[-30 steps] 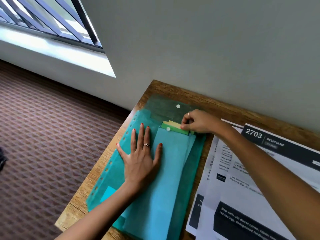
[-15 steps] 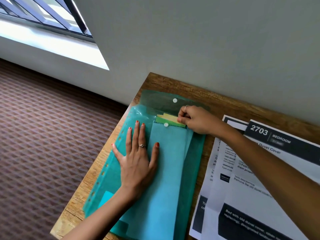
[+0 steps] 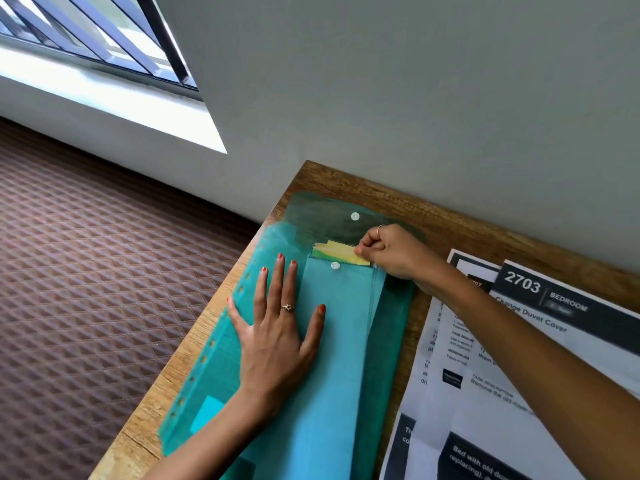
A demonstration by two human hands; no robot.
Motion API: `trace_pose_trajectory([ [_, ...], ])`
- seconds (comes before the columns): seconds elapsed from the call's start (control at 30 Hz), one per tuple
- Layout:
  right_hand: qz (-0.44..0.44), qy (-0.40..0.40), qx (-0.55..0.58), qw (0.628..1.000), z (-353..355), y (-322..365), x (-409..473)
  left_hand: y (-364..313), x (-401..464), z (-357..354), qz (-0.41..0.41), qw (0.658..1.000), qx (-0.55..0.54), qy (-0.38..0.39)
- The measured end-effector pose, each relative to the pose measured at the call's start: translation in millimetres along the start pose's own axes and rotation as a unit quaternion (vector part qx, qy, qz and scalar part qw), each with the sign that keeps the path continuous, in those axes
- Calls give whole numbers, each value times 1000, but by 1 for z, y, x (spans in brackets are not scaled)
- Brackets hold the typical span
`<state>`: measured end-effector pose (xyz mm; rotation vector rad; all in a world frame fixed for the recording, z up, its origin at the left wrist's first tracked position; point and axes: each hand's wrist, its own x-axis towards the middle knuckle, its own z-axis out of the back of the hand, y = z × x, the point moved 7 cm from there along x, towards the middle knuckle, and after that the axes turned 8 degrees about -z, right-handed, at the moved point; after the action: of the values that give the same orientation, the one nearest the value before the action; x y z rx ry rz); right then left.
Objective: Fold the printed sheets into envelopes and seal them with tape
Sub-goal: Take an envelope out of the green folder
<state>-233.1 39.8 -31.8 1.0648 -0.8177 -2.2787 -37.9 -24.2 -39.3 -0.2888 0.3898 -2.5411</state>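
**Pulling paper out of the teal folder**

Left hand (image 3: pixel 273 341) lies flat, fingers spread, pressing the teal folder (image 3: pixel 332 358) on the wooden table (image 3: pixel 194 358), centre of frame. Right hand (image 3: pixel 391 252) has its grip pinching a yellow paper (image 3: pixel 341 252) poking from the folder's top. Printed sheets (image 3: pixel 491 393) sit lower right, just beside the folder.

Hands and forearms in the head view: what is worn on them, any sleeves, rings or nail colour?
Both forearms are bare, no sleeves in view. The left hand wears a thin ring with a small star-shaped top on its ring finger, and its nails are painted orange-red. The right hand wears a plain thin band on one finger; its nails are mostly hidden. No watch or bracelet shows on either wrist.
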Motion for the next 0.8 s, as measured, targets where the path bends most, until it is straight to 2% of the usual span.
trace_pose_trajectory([
  [0.1, -21, 49, 6, 999, 0, 0, -2, 0, 0, -3, 5, 1000, 14, 7],
  [0.23, -23, 81, -81, 993, 3, 7, -6, 1, 0, -4, 14, 1000, 24, 13],
  [0.37, 8, 10, -147, 989, 3, 19, -7, 0, 1, -7, 9, 999, 30, 41],
  [0.47, 36, -115, -171, 978, 12, 22, -10, 1, 2, -7, 15, 998, 37, 54],
  [0.57, 98, -251, -240, 933, 35, 33, -30, 0, 2, -8, 14, 997, 37, 66],
  [0.67, 245, -292, -353, 854, 33, 51, -59, -1, 1, -7, 13, 996, 50, 67],
  [0.73, 311, -314, -391, 808, 28, 53, -70, -2, 0, -7, 13, 997, 56, 60],
  [0.8, 311, -339, -356, 814, 34, 49, -70, -2, 0, -7, 13, 997, 50, 55],
])
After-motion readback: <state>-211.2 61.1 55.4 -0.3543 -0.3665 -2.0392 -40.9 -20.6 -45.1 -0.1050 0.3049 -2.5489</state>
